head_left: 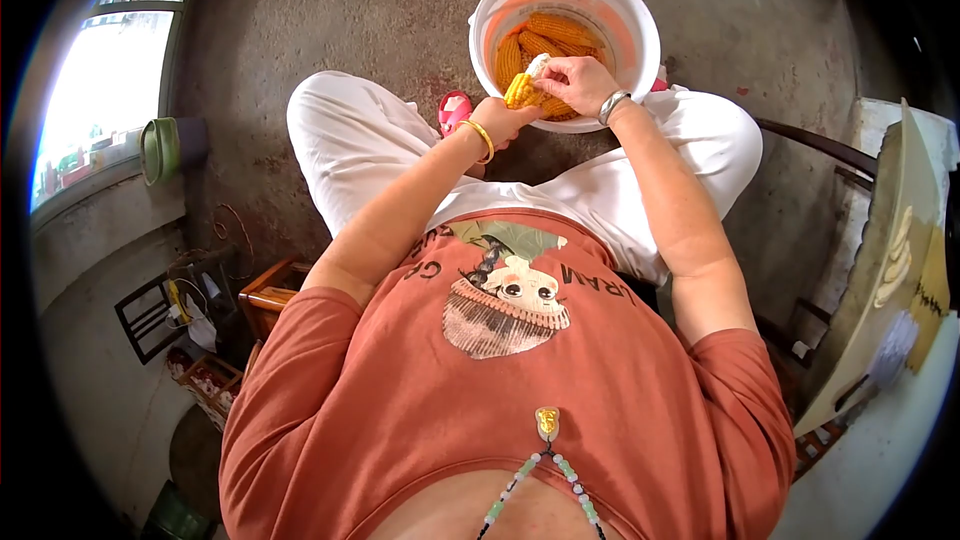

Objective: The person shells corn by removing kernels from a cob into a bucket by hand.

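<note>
Necklace of pale green and white beads sits closest to camera, gold-and-clear pendant lying on a rust-red T-shirt. Both arms reach forward from the shoulders, elbows slightly bent, forearms converging over the lap. Left forearm angles up and to the right, gold bangle at the wrist; right forearm angles up and to the left, silver band at the wrist.

Left hand: closed around the near end of a yellow corn cob, just at the bucket's near-left rim. Right hand: back up, over the bucket opening, fingers bent and bunched with thumb against the cob; can't tell if it's gripping or only pressing. Whitish piece shows at the right fingertips; can't tell if it's part of that cob or separate.

Cob location: between the two hands, out of the left fist, right fingertips on its right side. White bucket stands on the concrete floor between the knees, more corn cobs piled inside, below and beyond the hands. White trousers, legs spread; pink sandal visible left of the bucket.
</note>
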A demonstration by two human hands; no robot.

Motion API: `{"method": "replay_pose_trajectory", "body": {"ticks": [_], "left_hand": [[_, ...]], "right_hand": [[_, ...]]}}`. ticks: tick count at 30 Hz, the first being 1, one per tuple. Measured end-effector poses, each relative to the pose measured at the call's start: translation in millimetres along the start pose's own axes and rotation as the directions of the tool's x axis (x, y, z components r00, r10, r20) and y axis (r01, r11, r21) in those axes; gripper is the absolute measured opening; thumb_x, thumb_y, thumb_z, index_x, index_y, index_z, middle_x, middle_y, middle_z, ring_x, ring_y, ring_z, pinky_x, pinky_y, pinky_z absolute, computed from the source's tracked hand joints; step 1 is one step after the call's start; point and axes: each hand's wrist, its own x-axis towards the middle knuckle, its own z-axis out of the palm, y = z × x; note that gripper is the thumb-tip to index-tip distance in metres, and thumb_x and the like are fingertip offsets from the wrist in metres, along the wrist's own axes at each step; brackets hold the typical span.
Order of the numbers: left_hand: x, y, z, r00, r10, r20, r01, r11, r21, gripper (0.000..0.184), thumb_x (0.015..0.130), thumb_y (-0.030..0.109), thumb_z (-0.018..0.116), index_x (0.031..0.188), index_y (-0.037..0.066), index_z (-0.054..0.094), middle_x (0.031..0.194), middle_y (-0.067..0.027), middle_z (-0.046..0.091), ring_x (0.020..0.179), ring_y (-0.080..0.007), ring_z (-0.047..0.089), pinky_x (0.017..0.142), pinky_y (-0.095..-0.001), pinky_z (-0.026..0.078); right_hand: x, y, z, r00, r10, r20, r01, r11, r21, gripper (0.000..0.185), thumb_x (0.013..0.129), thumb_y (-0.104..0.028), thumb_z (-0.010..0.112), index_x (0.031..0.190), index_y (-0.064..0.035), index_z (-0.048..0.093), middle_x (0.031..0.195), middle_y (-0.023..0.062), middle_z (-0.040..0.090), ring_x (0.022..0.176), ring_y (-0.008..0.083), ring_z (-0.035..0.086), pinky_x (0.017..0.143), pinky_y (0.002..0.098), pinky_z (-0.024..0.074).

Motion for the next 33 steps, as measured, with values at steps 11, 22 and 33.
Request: {"method": "replay_pose_trajectory", "body": {"ticks": [11, 22, 33], "left_hand": [[-15, 16, 0, 0.999, -0.043, -0.011, 0.043, 0.998, 0.046, 0.041, 0.078, 0.042, 0.068, 0.065, 0.006, 0.053, 0.056, 0.0013, 0.046, 0.041, -0.0076, 0.038, 0.037, -0.0236, 0.029], [-11, 11, 0, 0.999, -0.032, -0.02, 0.033, 0.999, 0.013, 0.041, 0.077, 0.042, 0.068, 0.065, 0.007, 0.053, 0.056, 0.001, 0.048, 0.04, -0.0077, 0.04, 0.035, -0.0235, 0.029], [-7, 12, 3, 0.999, -0.042, -0.014, 0.043, 0.999, 0.027, 0.042, 0.077, 0.044, 0.069, 0.072, 0.004, 0.055, 0.059, -0.0003, 0.047, 0.041, -0.0086, 0.037, 0.037, -0.024, 0.029]], "right_hand": [[-2, -7, 14, 0.94, -0.318, -0.128, 0.231, 0.863, -0.45, 0.011, 0.083, -0.017, 0.056, 0.085, -0.0067, 0.056, 0.084, 0.0101, 0.061, 0.083, 0.0287, 0.057, 0.074, 0.0376, 0.0486], [-3, -7, 8, 0.963, -0.247, -0.104, 0.212, 0.939, -0.27, 0.009, 0.081, -0.015, 0.057, 0.083, -0.0075, 0.053, 0.084, 0.0089, 0.06, 0.083, 0.0285, 0.056, 0.074, 0.0369, 0.0476], [8, -11, 1, 0.967, -0.254, -0.004, 0.237, 0.91, -0.339, 0.008, 0.077, -0.01, 0.06, 0.078, -0.0046, 0.054, 0.078, 0.0115, 0.06, 0.079, 0.0284, 0.057, 0.072, 0.0369, 0.0473]]}}
